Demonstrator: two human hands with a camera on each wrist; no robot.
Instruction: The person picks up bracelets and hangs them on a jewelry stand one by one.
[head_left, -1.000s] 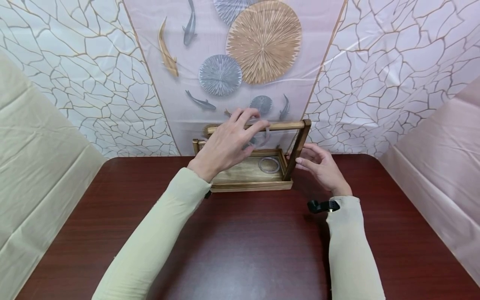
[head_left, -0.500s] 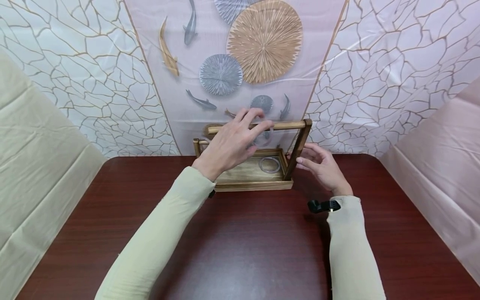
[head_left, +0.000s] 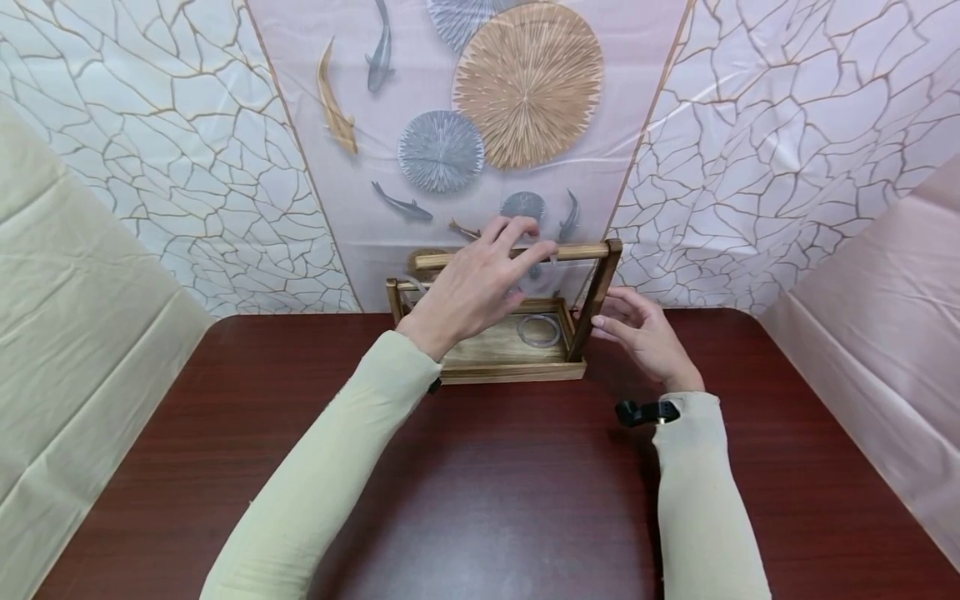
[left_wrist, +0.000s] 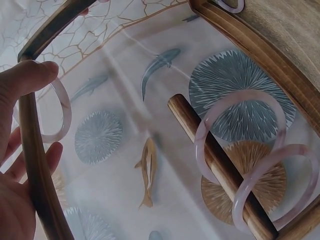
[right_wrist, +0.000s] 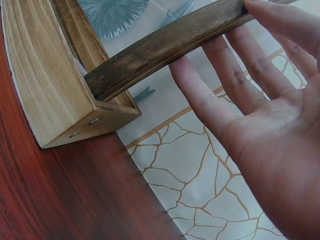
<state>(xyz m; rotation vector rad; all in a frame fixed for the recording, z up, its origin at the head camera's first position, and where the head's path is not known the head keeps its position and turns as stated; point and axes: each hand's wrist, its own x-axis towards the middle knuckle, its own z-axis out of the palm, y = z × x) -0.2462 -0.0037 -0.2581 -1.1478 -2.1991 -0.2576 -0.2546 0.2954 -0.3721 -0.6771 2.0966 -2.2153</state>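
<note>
We see a wooden stand [head_left: 597,296] at the far side of the brown table [head_left: 480,500], with a shallow tray [head_left: 513,372] as its base. Its right upright carries an upper bar [head_left: 577,252], whose left end is free, and its shorter left post [head_left: 393,298] carries a lower bar [left_wrist: 185,114]

The left hand [head_left: 480,287] is bent over the upper bar and grasps a pale bangle [left_wrist: 66,105], with the thumb laid on it. As far as we can see, this bangle goes around the upper bar, near the right upright; a part of it is covered by the thumb

The right hand [head_left: 647,337] grasps the right upright from the right side, the thumb on one face and the fingertips against another

On the lower bar hang two more pale bangles, one nearer to the free end [left_wrist: 242,96] and one nearer to the post [left_wrist: 241,192]. Another bangle [head_left: 538,345] lies flat in the right part of the tray

Both arms wear light sleeves [head_left: 330,458], and at the right wrist we notice a black device [head_left: 645,412]. Behind the table hangs a cloth [head_left: 645,50] with printed fish, round shapes and gold cracked lines
</note>
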